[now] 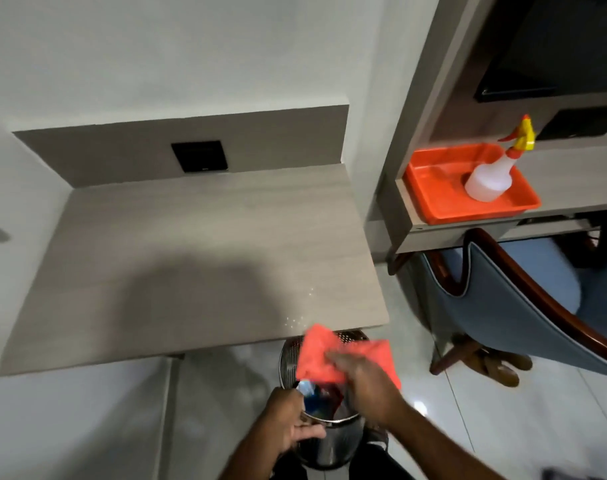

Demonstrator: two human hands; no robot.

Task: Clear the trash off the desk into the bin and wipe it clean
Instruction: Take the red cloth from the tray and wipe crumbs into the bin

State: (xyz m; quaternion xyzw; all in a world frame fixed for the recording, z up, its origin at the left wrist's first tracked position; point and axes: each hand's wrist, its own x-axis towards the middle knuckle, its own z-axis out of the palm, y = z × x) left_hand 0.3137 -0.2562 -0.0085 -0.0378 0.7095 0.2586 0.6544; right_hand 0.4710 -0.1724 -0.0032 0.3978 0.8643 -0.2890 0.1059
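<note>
A metal mesh bin (290, 358) is held up just under the desk's front right edge, with colourful trash inside. My left hand (291, 422) grips the bin's near rim. An orange cloth (315, 358) hangs over the bin's mouth, pinched in my right hand (367, 382). The wooden desk (191, 254) has a bare top, apart from a few small white crumbs (296, 318) near its front right corner.
A shelf at the right carries an orange tray (437, 188) holding a white spray bottle (492, 174). A blue chair with a wooden frame (523, 306) stands below it. A black socket panel (199, 155) sits in the desk's back wall.
</note>
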